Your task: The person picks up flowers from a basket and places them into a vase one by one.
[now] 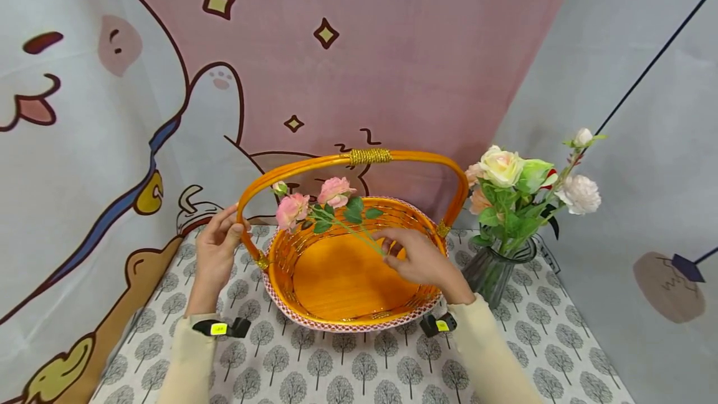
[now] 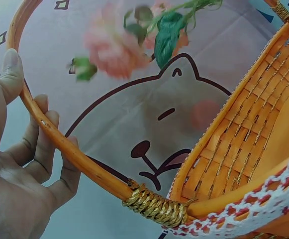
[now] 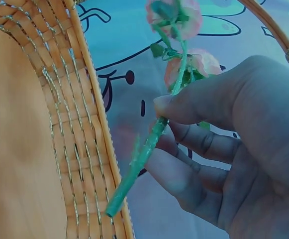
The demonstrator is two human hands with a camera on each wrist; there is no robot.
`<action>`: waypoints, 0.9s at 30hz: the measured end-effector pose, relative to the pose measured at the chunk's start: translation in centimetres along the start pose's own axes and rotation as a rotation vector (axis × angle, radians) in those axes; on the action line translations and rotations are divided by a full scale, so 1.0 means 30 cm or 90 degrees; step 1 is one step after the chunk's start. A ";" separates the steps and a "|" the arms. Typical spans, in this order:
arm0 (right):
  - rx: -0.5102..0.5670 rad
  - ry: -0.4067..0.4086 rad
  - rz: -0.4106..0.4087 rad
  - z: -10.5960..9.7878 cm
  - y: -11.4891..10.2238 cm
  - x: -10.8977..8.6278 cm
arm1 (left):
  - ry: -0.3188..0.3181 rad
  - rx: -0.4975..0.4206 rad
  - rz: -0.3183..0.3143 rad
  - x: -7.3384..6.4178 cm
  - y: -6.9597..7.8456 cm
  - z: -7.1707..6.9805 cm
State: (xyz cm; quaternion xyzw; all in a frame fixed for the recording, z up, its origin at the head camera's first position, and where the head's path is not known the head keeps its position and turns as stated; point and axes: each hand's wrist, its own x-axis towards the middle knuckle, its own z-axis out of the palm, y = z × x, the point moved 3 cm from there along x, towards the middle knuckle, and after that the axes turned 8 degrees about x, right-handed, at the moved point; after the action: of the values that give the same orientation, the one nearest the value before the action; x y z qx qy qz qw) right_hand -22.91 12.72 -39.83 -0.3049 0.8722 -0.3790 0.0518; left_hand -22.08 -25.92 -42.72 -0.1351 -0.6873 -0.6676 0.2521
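Note:
An orange woven basket (image 1: pixel 342 279) with a tall arched handle (image 1: pixel 417 156) stands on the table, its rim trimmed in red-and-white lace. My left hand (image 1: pixel 215 251) grips the handle's left side, with the thumb on one side and the fingertips on the other in the left wrist view. Between thumb and fingers, my right hand (image 1: pixel 417 257) pinches the green stem (image 3: pixel 134 172) of a pink flower spray. Its two pink blooms (image 1: pixel 293 211) and small bud point left, over the basket and under the arch of the handle. The cut stem end sticks out below the right fingers.
Right of the basket, a dark glass vase (image 1: pixel 493 276) holds several flowers, among them a pale yellow rose (image 1: pixel 501 166) and a white bloom (image 1: pixel 579 194). A tree-print cloth (image 1: pixel 320 363) covers the table. Cartoon-printed fabric (image 1: pixel 392 61) hangs behind and at both sides.

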 end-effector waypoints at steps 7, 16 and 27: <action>-0.004 0.022 -0.001 -0.017 0.021 -0.062 | 0.012 0.030 -0.017 -0.003 -0.002 -0.004; 0.022 0.041 -0.008 -0.048 0.050 -0.136 | 0.004 0.016 -0.016 -0.001 0.002 0.001; 0.038 0.075 -0.017 -0.083 0.088 -0.228 | -0.001 0.003 0.000 -0.002 -0.005 -0.004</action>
State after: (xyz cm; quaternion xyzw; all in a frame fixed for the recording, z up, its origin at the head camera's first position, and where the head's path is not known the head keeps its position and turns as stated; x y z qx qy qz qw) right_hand -19.50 19.58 -40.87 -0.2921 0.8578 -0.4228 0.0041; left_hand -22.10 -26.03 -42.88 -0.1350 -0.6892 -0.6660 0.2516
